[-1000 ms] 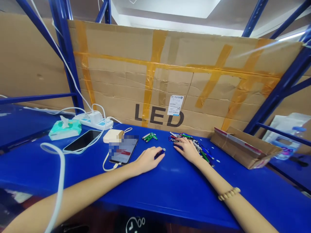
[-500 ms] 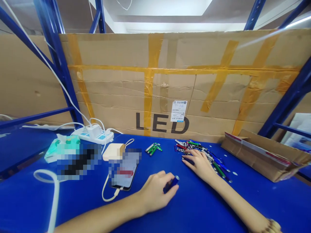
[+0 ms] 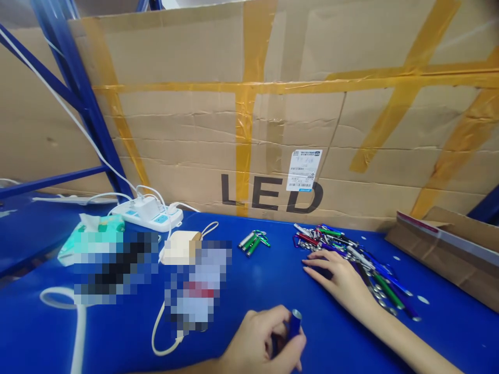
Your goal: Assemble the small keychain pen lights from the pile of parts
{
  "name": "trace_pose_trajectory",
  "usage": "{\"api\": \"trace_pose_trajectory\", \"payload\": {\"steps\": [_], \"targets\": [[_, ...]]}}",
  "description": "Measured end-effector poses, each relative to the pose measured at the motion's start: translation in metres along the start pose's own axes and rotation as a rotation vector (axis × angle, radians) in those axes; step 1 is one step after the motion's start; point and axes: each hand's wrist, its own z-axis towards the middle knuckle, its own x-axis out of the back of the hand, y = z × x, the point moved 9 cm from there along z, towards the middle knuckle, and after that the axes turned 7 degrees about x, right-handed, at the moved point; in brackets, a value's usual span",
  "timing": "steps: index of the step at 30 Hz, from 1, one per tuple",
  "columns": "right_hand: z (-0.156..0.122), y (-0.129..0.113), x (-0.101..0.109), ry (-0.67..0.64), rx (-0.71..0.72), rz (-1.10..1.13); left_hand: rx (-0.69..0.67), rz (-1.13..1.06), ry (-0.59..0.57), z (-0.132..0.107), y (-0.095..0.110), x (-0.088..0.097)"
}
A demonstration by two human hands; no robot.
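Observation:
My left hand [image 3: 268, 340] is closed around a small blue flashlight [image 3: 295, 323], its silvery round end pointing up between thumb and forefinger. The rest of that tube is hidden by the fingers. At the near left edge of a mixed pile of flashlights with carabiner clips [image 3: 351, 249], my right hand [image 3: 339, 278] rests low with fingers stretched apart. I see nothing held in it. The pile has green, blue, red and silver pieces. A small separate group of green and silver flashlights [image 3: 253, 242] lies to the left of the pile.
A phone [image 3: 205, 285], partly blurred out, lies left of my left hand, cabled to a cream power bank [image 3: 181, 246]. Behind are a white power strip [image 3: 166, 219] and a tissue pack [image 3: 93, 239]. An open cardboard box [image 3: 440, 254] stands right; a large carton [image 3: 187, 130] walls the back.
The view has tilted down and closer. My left hand now holds the blue flashlight more upright. My right hand stays beside the pile, fingers still spread.

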Motion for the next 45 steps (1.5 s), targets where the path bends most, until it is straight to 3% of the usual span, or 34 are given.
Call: {"api": "trace_pose_trajectory", "payload": {"steps": [4,10,21,24,27,31,35,40,45], "targets": [[0.000,0.006,0.002,-0.025,-0.027,0.005,0.011,-0.029,0.047,0.004,-0.004,0.011],[0.000,0.012,0.004,-0.067,-0.075,0.048,-0.019,0.098,0.093,0.009,-0.004,0.022],[0.001,0.011,0.013,-0.066,-0.081,0.150,-0.017,0.100,0.012,0.006,-0.002,0.018],[0.002,-0.001,0.022,-0.062,-0.012,0.084,-0.018,0.116,-0.011,0.006,-0.002,0.018],[0.000,-0.028,0.042,0.077,0.124,0.058,-0.039,0.139,-0.034,0.005,-0.001,0.017],[-0.011,-0.083,0.068,0.247,0.319,0.236,-0.080,0.190,-0.010,0.004,0.001,0.018],[-0.020,-0.122,0.078,0.289,0.394,0.399,-0.107,0.203,0.040,0.004,0.001,0.019],[-0.027,-0.130,0.076,0.320,0.423,0.377,-0.121,0.266,0.087,0.003,-0.006,0.018],[-0.032,-0.132,0.070,0.247,0.493,0.288,-0.086,0.349,0.092,0.000,-0.017,0.015]]}}
